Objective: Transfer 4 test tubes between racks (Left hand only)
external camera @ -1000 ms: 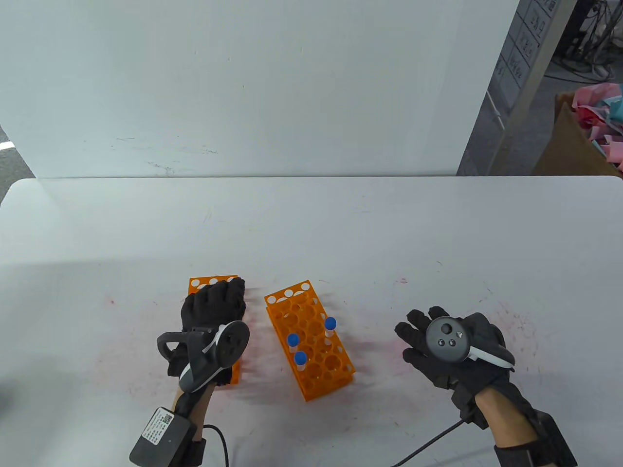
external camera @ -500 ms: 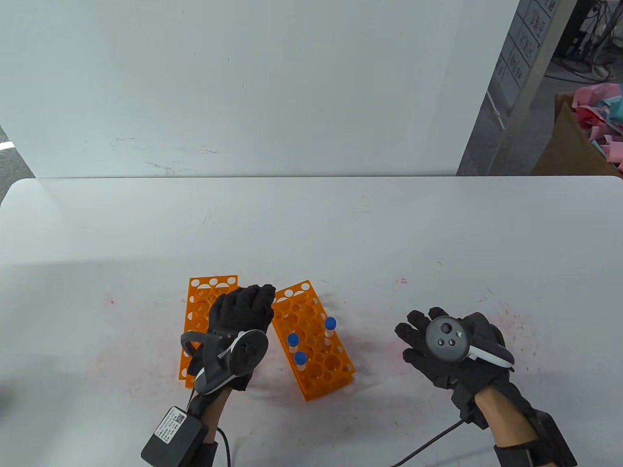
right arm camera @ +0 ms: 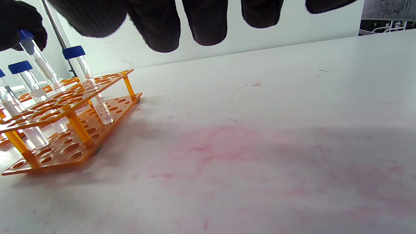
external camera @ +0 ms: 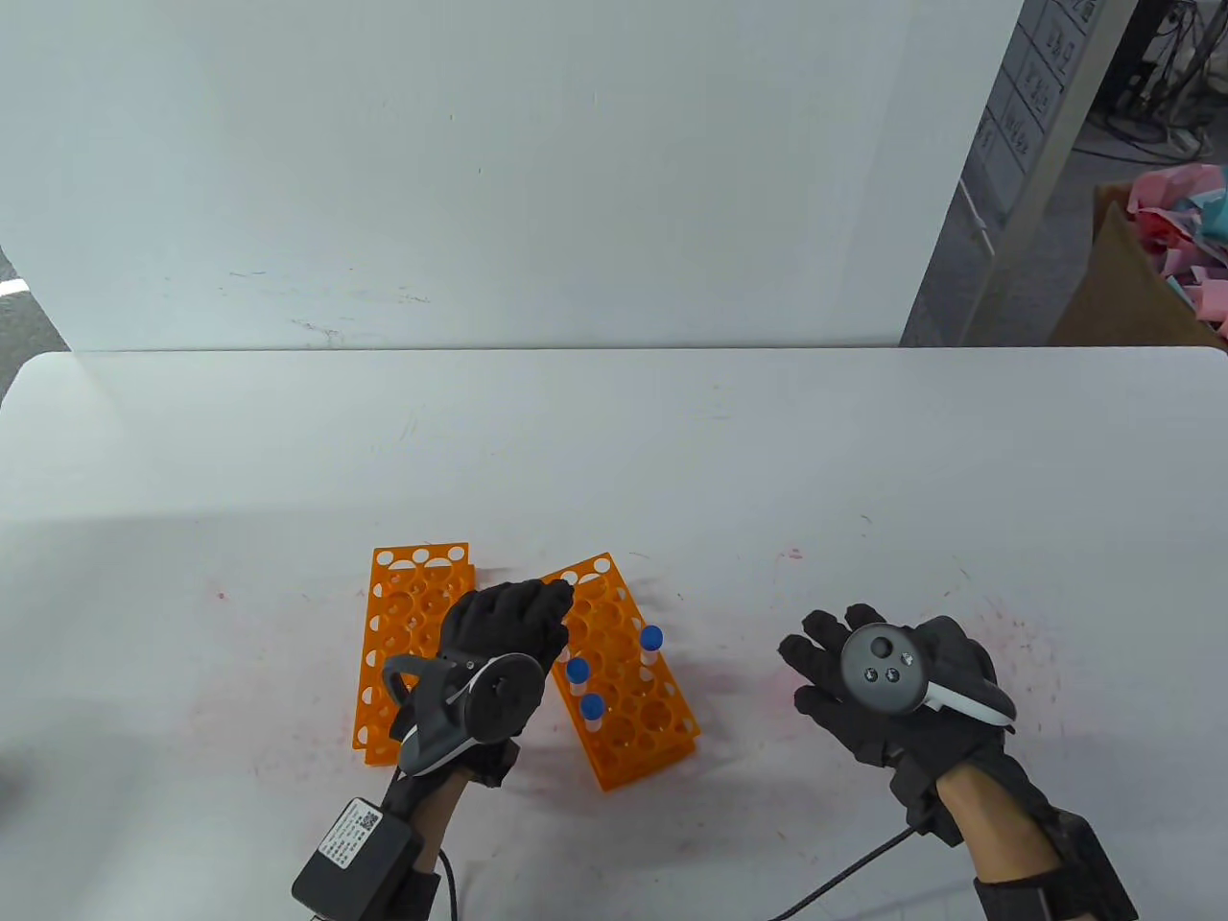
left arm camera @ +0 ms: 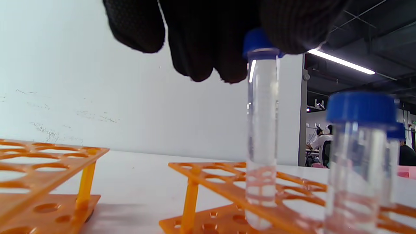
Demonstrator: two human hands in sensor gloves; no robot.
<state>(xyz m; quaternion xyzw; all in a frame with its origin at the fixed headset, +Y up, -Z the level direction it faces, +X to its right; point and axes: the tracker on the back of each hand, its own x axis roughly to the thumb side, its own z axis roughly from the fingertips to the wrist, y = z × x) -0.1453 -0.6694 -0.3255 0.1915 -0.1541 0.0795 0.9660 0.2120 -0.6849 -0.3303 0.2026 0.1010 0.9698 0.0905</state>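
Two orange racks stand side by side. The left rack shows no tubes. The right rack holds three clear tubes with blue caps. My left hand is over the right rack's far left part. In the left wrist view its fingers pinch the blue cap of another test tube, which stands upright through a hole of that rack. The right wrist view shows this held tube too. My right hand lies flat on the table, fingers spread, holding nothing.
A white board stands along the table's far edge. A cardboard box with coloured paper is beyond the table's far right corner. Cables trail from both wrists at the near edge. Pink stains mark the tabletop.
My left hand has moved right, from over the left rack to the right rack's far left part. The right hand has not moved.
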